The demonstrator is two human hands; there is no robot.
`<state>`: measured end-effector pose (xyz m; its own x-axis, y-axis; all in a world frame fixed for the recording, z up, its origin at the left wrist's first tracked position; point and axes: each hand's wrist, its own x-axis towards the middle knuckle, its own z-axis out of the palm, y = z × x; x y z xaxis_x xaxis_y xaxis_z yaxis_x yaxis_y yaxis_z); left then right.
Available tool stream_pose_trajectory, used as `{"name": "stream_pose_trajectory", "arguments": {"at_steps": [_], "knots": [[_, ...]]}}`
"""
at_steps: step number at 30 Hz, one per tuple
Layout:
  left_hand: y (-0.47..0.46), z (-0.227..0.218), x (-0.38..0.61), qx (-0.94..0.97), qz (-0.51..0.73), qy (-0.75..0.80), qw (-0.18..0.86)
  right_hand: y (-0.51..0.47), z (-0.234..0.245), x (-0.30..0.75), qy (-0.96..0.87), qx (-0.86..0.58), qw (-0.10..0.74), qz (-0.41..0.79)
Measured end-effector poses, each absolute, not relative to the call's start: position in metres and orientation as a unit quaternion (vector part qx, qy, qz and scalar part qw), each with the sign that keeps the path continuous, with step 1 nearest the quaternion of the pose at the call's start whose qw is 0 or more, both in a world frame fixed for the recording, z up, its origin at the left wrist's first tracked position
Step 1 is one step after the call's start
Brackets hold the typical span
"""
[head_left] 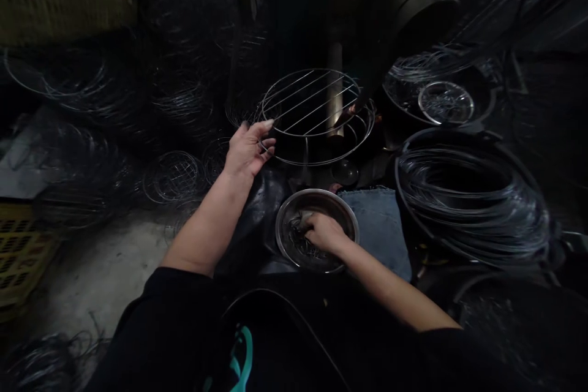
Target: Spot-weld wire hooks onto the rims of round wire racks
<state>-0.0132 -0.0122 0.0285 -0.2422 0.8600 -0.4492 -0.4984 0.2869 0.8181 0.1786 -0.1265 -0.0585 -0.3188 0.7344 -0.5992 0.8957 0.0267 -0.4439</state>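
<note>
My left hand (252,148) grips the left side of a round wire rack (305,133), its fingers closed around the rim. The rack has an upper ring crossed by several parallel bars and a second ring below. A metal rod-like machine part (335,95) stands behind and partly under the bars. My right hand (324,233) reaches into a steel bowl (351,215) in front of me, fingertips down among small metal wire pieces (309,249). Those fingers are bent together; whether a piece is between them is hidden.
A large coil of wire (478,208) fills a dark basin at right. Behind it, another basin holds a round dish (445,104) of small pieces. Round wire grids (177,176) and a yellow crate (22,251) stand at left. Denim cloth (379,226) lies beside the bowl.
</note>
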Motion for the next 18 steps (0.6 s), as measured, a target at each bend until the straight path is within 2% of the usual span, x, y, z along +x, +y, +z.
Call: {"name": "stream_pose_trajectory", "arguments": {"at_steps": [4,7,9,11,13,14,18], "knots": [[0.005,0.026,-0.021,0.187,0.563,0.559,0.579,-0.13,-0.056,0.197,0.691,0.566,0.028,-0.449],[0.021,0.028,-0.021,0.204,0.557,0.567,0.572,-0.138,-0.047,0.216,0.672,0.56,-0.145,-0.462],[0.025,0.03,-0.018,0.209,0.559,0.569,0.566,-0.143,-0.04,0.237,0.668,0.572,-0.288,-0.379],[0.024,0.032,-0.016,0.206,0.563,0.573,0.56,-0.146,-0.038,0.263,0.668,0.597,-0.389,-0.215],[0.022,0.032,-0.014,0.198,0.565,0.575,0.558,-0.148,-0.041,0.286,0.674,0.6,-0.419,-0.101],[0.021,0.032,-0.014,0.195,0.565,0.575,0.559,-0.148,-0.045,0.295,0.677,0.601,-0.417,-0.086],[0.02,0.033,-0.015,0.186,0.573,0.565,0.564,-0.147,-0.057,0.305,0.58,0.671,-0.399,-0.233]]}}
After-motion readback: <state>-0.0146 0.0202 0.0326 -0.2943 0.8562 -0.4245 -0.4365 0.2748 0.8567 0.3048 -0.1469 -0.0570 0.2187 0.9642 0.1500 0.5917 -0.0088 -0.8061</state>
